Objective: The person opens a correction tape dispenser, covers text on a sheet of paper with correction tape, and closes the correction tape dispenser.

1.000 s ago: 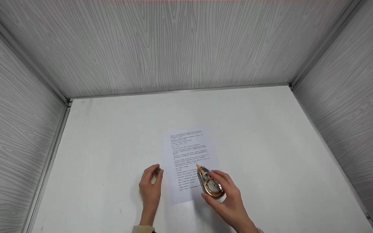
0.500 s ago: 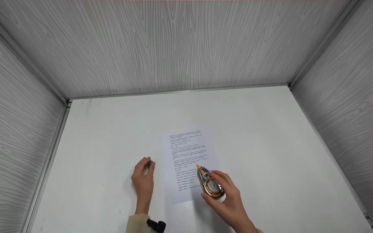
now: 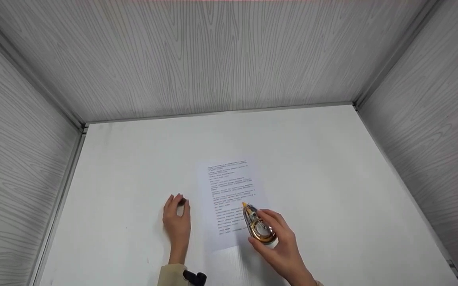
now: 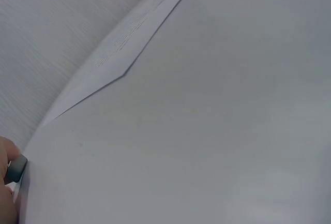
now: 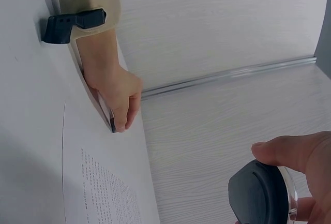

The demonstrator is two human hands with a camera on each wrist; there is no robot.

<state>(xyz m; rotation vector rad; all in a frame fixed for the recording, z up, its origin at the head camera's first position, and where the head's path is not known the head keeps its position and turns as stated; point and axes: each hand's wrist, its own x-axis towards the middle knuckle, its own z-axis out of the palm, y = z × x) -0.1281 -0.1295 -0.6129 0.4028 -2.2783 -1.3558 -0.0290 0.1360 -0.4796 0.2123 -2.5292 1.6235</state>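
My right hand (image 3: 280,244) grips a correction tape (image 3: 261,230) with a clear body, gold rim and orange tip, held over the lower right of a printed sheet (image 3: 229,242). The right wrist view shows the dark, rounded end of the correction tape (image 5: 256,193) beside the thumb. To the left of the sheet, my left hand (image 3: 177,222) is down at the tabletop, thumb and fingers around a small dark grey piece (image 4: 16,168). Fingers hide most of that piece in the head view.
The sheet lies on a white table (image 3: 312,159) with its text facing up. Wood-grain panels stand at the back (image 3: 221,59), left (image 3: 18,159) and right (image 3: 431,139). A black wrist mount (image 3: 195,277) sits at the left sleeve.
My left hand has moved left, away from the sheet, still with the small dark piece, and its forearm shows more of the sleeve. The right hand and correction tape stay nearly in place.
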